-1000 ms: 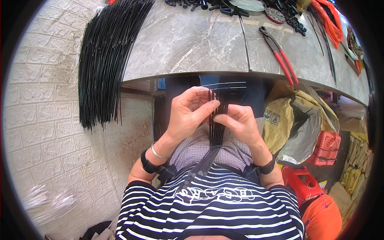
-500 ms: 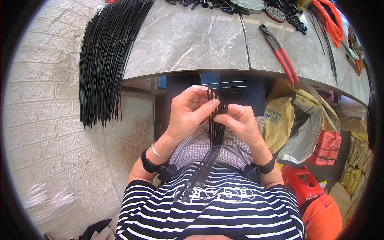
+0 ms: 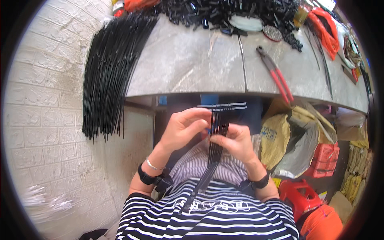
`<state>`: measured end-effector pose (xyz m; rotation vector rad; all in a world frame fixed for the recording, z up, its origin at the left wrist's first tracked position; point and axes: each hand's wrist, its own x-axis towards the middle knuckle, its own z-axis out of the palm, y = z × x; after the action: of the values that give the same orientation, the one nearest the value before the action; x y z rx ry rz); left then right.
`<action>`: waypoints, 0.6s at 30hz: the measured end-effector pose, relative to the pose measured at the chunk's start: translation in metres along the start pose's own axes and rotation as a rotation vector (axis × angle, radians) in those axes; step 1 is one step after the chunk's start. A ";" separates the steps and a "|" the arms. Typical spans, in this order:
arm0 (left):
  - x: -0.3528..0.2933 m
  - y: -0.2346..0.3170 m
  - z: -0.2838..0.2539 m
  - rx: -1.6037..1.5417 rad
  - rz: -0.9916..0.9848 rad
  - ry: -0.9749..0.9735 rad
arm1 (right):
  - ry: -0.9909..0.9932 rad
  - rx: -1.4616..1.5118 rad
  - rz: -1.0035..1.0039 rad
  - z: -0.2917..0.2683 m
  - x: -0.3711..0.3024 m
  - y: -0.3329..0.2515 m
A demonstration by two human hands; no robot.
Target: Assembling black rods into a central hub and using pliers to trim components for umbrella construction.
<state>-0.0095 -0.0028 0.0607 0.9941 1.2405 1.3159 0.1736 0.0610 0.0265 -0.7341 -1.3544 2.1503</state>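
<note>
Right hand (image 3: 236,141) (thumb inward) on black strands (image 3: 216,152), left hand (image 3: 182,129) beside.

Clock centred on the hands. The fanned black strands (image 3: 218,138) blocked the gap between left hand (image 3: 186,130) and right hand (image 3: 236,142). At 12, the table edge (image 3: 192,95) stood across; beyond it, bare tabletop (image 3: 180,60) left passage between a long black sheaf (image 3: 114,76) at 10 and pliers (image 3: 276,76) nearing 2. Heaped black pieces (image 3: 188,12) closed far 12; a yellow sack (image 3: 274,148) crowded 3.
</note>
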 end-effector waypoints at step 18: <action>0.267 -0.005 -0.083 1.286 0.074 0.637 | 0.017 0.095 -0.035 -0.014 0.002 0.004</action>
<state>-0.1259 0.2495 0.0244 1.5059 2.7045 0.7871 0.1806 0.0699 0.0176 -0.6852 -1.2380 2.1601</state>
